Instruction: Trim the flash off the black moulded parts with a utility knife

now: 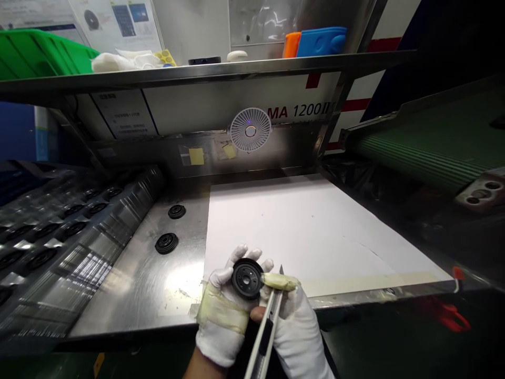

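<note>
My left hand (225,305), in a white glove with yellowish tape round the palm, grips a round black plastic part (246,279) with a hole at its centre. In my right hand (294,310), also gloved in white, is a utility knife (265,337), its blade tip pointing up and away. Yellow tape wraps the right index finger, which lies close to the black part's right edge; whether it touches cannot be made out. The right thumb tip is bare. Two similar black parts (166,243) lie on the metal tabletop to the left.
White paper (276,226) covers the middle of the table. Stacked clear trays (98,247) with several black parts stand at left. A small fan (250,130) is mounted below the shelf (236,68). A green conveyor belt (426,152) runs at right; red-handled scissors (450,313) hang at the front.
</note>
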{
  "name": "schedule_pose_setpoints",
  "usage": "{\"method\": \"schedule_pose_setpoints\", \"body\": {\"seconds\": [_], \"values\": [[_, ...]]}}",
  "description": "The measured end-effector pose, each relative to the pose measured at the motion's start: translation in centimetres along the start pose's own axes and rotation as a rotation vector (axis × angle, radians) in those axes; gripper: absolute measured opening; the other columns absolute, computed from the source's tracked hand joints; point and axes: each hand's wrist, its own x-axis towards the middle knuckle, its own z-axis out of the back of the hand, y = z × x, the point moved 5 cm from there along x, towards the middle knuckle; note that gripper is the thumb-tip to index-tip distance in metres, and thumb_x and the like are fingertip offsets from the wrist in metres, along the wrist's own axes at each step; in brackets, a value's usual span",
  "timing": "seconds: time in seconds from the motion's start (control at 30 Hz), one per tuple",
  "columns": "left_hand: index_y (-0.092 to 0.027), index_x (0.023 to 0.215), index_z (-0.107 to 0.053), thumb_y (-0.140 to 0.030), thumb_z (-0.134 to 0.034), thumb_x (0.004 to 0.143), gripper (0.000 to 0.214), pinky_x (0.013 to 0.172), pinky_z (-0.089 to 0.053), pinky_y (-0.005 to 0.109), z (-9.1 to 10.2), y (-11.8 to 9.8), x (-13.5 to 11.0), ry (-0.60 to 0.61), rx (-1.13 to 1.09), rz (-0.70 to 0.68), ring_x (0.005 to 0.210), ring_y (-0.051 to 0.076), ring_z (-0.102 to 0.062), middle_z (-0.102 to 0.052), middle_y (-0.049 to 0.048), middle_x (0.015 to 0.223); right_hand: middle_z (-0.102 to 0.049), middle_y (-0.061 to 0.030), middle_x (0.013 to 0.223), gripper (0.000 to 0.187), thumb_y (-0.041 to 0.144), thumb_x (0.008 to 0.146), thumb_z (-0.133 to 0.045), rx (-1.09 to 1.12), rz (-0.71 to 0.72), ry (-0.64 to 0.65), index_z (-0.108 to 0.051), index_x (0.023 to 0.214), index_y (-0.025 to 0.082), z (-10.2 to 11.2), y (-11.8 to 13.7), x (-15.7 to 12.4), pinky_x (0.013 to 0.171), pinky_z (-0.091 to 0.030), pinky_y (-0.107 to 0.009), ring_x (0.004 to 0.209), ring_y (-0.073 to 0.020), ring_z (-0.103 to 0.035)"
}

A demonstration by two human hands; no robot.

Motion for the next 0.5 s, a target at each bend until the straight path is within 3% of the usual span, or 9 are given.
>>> {"method": "schedule_pose_setpoints", "body": {"seconds": [0.13,0.27,0.37,0.43,0.5], "values": [[-0.021,0.092,-0.063,-0.025,-0.053,0.079,0.017,0.088,-0.045,0.047,1.5,-1.2,0.7,-0.197,-0.131,-0.096,0.105,0.027,-0.056,-0.066,0.0051,0.096,-0.058,0.0027,0.078,0.04,0.04,0.063,-0.077,-0.037,-0.039,0.061,-0.053,0.091,0.025,0.0,1.3,0.2,0.064,-0.049,-0.025,0.065,-0.0136,-0.056],[-0.017,0.094,-0.062,-0.012,-0.05,0.078,0.021,0.09,-0.045,0.044,1.7,-2.3,1.0,-0.196,-0.202,-0.164,0.093,0.02,-0.061,-0.067,0.0046,0.088,-0.048,0.0012,0.054,0.047,0.064,0.077,-0.049,-0.413,-0.047,0.062,-0.051,0.063,0.02,2.6,1.7,0.1,0.049,-0.041,-0.025,0.049,-0.0129,-0.045],[-0.014,0.105,-0.059,-0.014,-0.049,0.077,0.03,0.092,-0.042,0.049,1.1,-2.3,0.7,-0.133,-0.202,-0.093,0.105,0.025,-0.056,-0.064,0.0104,0.102,-0.052,-0.0013,0.056,0.044,0.057,0.083,-0.046,-0.64,-0.13,0.038,-0.052,0.061,0.019,4.1,2.1,0.1,0.058,-0.045,-0.028,0.054,-0.0155,-0.051],[-0.015,0.107,-0.059,-0.022,-0.05,0.078,0.031,0.091,-0.039,0.055,0.8,-1.9,0.5,-0.105,-0.153,-0.031,0.108,0.03,-0.053,-0.062,0.012,0.105,-0.058,-0.002,0.063,0.033,0.05,0.079,-0.058,-0.687,-0.083,0.053,-0.056,0.067,0.019,3.8,3.3,0.0,0.069,-0.047,-0.029,0.064,-0.0181,-0.056],[-0.017,0.101,-0.061,-0.03,-0.053,0.078,0.028,0.086,-0.043,0.055,0.8,-1.7,0.4,-0.126,-0.079,-0.034,0.101,0.029,-0.057,-0.064,0.0092,0.097,-0.061,-0.0018,0.062,0.028,0.047,0.075,-0.063,-0.652,-0.043,0.047,-0.06,0.074,0.019,2.9,4.3,-0.2,0.069,-0.048,-0.03,0.063,-0.0187,-0.058]]}}
